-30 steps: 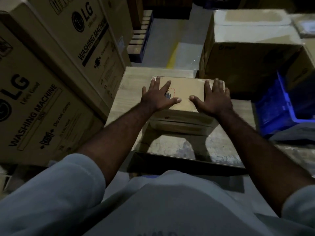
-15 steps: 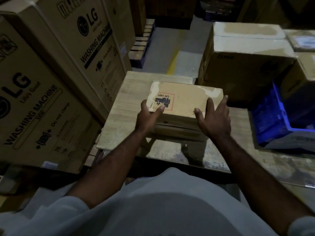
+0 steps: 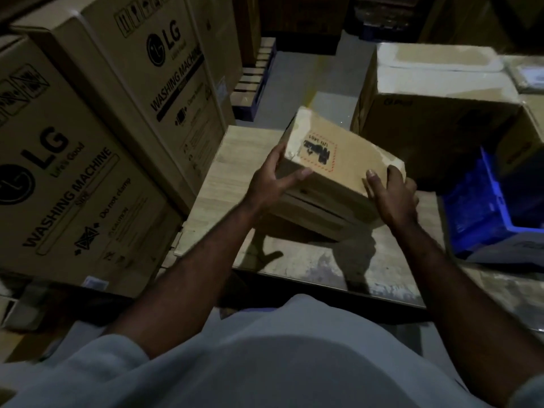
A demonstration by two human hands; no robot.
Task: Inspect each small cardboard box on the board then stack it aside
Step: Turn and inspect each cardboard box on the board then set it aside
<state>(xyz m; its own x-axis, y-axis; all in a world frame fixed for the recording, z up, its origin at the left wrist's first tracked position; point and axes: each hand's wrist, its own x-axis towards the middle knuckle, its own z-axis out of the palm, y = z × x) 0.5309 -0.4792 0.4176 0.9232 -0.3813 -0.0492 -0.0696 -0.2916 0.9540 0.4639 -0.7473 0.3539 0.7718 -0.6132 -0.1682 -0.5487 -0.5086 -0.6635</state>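
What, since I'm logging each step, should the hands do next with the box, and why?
Probably lift the top box clear and turn it over to check its hidden faces. The left hand and right hand grip its ends; it is tilted over a second box on the board, with only its labelled face showing.

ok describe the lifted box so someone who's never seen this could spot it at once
Right of the big washing machine cartons lies a wooden board. Above it the small box is raised and tilted over a flat box resting there. Its top shows a red dashed square label with a black mark, unlike any neighbour.
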